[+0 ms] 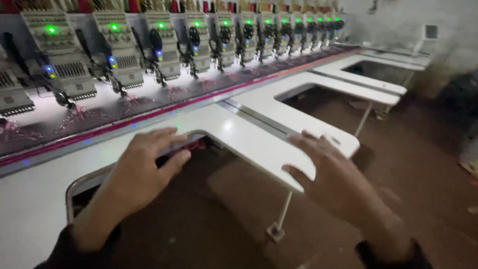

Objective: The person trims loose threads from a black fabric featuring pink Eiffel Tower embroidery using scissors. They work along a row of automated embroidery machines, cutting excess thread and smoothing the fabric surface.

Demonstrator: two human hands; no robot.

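White surface [259,144] tongue lies between both grips, long axis running away from them. Left hand [144,169] and right hand [331,177] hover spread, holding nothing; the right is nearer its rounded end.

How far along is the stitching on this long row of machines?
Done: patterns already show on the dark fabric strip under the embroidery heads, whose green lights glow. In hand: left hand and right hand hover, open and empty, at the white table edge. How much stitching remains cannot be told.

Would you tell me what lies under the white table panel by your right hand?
Under the white table panel there is brown floor and a thin white leg. The right hand hides the panel's near corner.
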